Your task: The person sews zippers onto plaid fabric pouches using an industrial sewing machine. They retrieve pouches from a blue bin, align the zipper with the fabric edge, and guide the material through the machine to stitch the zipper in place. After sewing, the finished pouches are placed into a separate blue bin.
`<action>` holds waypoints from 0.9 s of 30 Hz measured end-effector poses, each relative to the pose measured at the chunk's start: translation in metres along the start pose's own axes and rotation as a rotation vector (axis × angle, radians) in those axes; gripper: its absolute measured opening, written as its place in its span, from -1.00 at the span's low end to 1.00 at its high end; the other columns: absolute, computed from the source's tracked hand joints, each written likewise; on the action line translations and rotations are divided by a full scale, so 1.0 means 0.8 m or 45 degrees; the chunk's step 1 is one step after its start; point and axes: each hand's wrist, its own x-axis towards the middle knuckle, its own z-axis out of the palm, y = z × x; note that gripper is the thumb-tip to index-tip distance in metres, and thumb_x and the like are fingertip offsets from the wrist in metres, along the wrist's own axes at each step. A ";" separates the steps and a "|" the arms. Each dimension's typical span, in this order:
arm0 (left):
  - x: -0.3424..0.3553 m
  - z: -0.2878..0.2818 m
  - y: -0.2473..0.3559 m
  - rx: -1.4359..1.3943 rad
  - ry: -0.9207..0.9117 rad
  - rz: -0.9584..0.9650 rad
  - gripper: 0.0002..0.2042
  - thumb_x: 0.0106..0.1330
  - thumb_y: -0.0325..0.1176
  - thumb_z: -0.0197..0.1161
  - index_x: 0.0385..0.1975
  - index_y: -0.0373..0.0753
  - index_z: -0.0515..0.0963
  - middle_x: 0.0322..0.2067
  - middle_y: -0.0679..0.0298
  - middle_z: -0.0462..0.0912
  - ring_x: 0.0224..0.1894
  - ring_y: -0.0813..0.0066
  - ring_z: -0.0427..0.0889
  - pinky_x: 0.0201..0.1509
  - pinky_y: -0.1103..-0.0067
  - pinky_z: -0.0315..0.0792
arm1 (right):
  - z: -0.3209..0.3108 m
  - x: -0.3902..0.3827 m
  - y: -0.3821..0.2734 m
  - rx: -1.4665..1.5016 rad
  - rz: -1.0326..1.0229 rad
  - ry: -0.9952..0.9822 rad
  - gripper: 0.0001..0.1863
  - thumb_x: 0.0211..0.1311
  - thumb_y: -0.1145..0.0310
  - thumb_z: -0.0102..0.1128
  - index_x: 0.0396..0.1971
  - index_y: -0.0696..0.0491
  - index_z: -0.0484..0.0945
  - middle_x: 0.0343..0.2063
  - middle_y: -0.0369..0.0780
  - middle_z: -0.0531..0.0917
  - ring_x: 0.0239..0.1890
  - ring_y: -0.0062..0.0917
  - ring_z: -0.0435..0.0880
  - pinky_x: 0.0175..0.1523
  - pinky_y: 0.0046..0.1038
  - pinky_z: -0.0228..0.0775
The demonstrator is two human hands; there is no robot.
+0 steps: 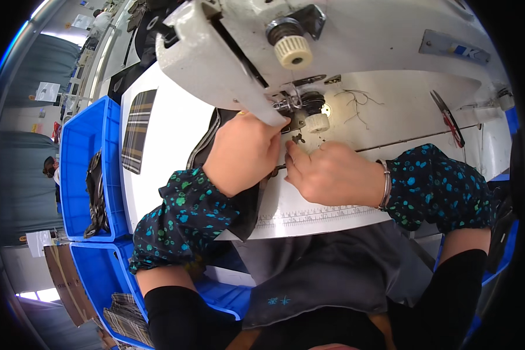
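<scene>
A white sewing machine (pixel 216 64) stands over the white table, its presser foot (pixel 287 104) just beyond my fingers. My left hand (pixel 242 151) is closed on a dark fabric piece (pixel 248 210) with a metal zipper (pixel 203 142) along its left side. Its fingertips reach right up to the presser foot, partly behind the machine head. Close by on the right, my right hand (pixel 335 174) has its thumb and finger pinched together beside the fabric's edge. What sits in that pinch is too small to make out.
Red-handled scissors (pixel 449 119) and loose dark threads (pixel 359 108) lie right of the needle area. A plaid fabric piece (pixel 139 131) rests at the table's left. Blue bins (pixel 93 169) with fabric stand beyond that edge. A ruler strip (pixel 321 217) runs along the near edge.
</scene>
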 end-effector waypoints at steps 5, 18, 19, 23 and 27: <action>0.002 0.005 -0.023 -0.130 0.038 0.087 -0.76 0.26 -0.51 0.25 -0.09 -0.27 0.70 -0.16 0.01 0.70 -0.18 -0.07 0.68 -0.14 0.28 0.60 | 0.001 0.001 -0.002 -0.031 0.000 -0.018 -0.64 0.18 0.26 0.32 -0.23 0.30 0.69 -0.16 0.14 0.73 -0.64 -0.49 0.64 -0.53 -0.48 0.46; -0.019 0.014 0.003 -0.148 0.181 0.038 -0.71 0.17 -0.55 0.32 -0.08 -0.34 0.65 -0.18 0.02 0.68 -0.24 -0.10 0.69 -0.16 0.28 0.60 | 0.000 0.011 -0.001 -0.088 -0.081 0.222 -0.90 -0.08 0.31 0.24 -0.59 0.00 0.54 -0.53 -0.35 0.39 -0.64 -0.67 0.42 -0.56 -0.56 0.22; -0.020 0.015 0.003 -0.158 0.205 0.034 -0.70 0.17 -0.55 0.32 -0.05 -0.34 0.65 -0.18 0.02 0.69 -0.24 -0.10 0.70 -0.16 0.28 0.60 | 0.000 0.012 -0.001 -0.108 -0.089 0.227 -0.90 -0.08 0.32 0.24 -0.58 0.00 0.56 -0.52 -0.34 0.42 -0.64 -0.67 0.43 -0.56 -0.56 0.22; -0.018 0.014 -0.003 -0.208 0.178 0.047 -0.68 0.19 -0.55 0.30 -0.02 -0.33 0.65 -0.21 0.01 0.68 -0.25 -0.08 0.70 -0.15 0.28 0.58 | 0.003 0.011 -0.001 -0.181 -0.077 0.305 -0.87 -0.08 0.31 0.24 -0.54 0.04 0.62 -0.45 -0.27 0.58 -0.63 -0.66 0.46 -0.54 -0.57 0.25; -0.009 0.004 -0.019 -0.279 0.143 0.096 -0.68 0.17 -0.55 0.33 -0.03 -0.33 0.65 -0.27 -0.01 0.66 -0.26 -0.05 0.69 -0.18 0.28 0.56 | 0.010 0.014 -0.002 -0.198 -0.051 0.280 -0.81 -0.08 0.30 0.24 -0.50 0.11 0.66 -0.40 -0.14 0.69 -0.63 -0.62 0.50 -0.53 -0.56 0.27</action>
